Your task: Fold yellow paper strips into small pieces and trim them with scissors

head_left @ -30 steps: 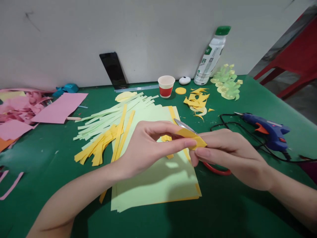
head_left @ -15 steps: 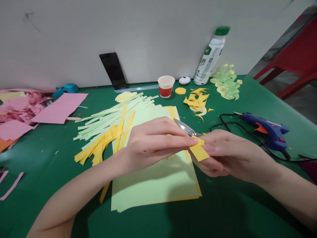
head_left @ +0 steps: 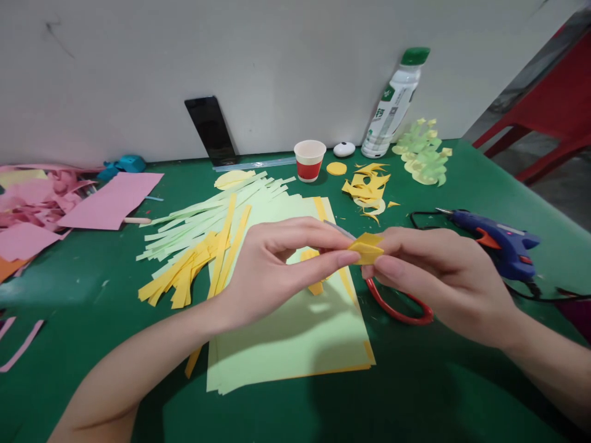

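Observation:
A small folded yellow paper strip [head_left: 368,248] is pinched between both hands, above the right edge of a stack of pale green paper [head_left: 286,351]. My left hand [head_left: 281,264] grips its left side with thumb and fingertips. On its right side, my right hand [head_left: 438,277] closes thumb and fingers on the paper. Beneath the hands lie scissors with red handles [head_left: 406,317]; much of them is hidden. A small yellow paper piece [head_left: 316,284] rests on the green sheets. Yellow strips [head_left: 194,271] and pale green strips [head_left: 184,231] lie left of my left hand.
A blue glue gun [head_left: 501,240] with a black cable lies at right. Along the wall stand a phone [head_left: 211,130], a paper cup [head_left: 309,163], a white case [head_left: 344,149] and a bottle [head_left: 392,107]. Yellow scraps [head_left: 368,187], green paper flowers [head_left: 425,154] and pink paper [head_left: 113,200] lie around.
The yellow strip has been folded over into a compact shape. My right hand has shifted its grip, thumb now in front, and the red scissor handle has come into view below it.

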The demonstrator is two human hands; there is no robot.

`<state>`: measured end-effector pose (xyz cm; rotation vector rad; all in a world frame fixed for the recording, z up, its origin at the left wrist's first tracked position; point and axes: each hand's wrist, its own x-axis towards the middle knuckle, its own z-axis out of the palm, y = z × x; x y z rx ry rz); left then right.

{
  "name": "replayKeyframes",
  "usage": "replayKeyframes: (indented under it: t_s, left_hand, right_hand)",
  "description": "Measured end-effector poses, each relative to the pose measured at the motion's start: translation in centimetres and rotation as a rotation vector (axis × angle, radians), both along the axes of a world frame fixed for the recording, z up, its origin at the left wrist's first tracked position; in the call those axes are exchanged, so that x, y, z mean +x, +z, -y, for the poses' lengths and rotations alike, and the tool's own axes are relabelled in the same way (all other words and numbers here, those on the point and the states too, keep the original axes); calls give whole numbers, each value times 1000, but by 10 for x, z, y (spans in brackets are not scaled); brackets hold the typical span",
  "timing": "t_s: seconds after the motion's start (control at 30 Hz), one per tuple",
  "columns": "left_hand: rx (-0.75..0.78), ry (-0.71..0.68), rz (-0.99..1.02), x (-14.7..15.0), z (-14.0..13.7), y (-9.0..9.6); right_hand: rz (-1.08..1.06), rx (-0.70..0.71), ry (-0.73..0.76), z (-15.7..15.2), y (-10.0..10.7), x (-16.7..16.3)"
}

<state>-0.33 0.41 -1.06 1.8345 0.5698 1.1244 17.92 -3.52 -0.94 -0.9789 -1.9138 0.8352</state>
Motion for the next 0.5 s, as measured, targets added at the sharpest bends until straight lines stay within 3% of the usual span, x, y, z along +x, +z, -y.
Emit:
replayKeyframes:
  t_s: [0.13, 0.5]
  left_hand:
    - [-71, -4, -9, 1, 1, 0]
    - [-140, -34, -85, 1, 2, 4]
  right_hand:
    - [31, 73, -26, 0, 0, -2]
    - [105, 95, -88, 1, 2, -2]
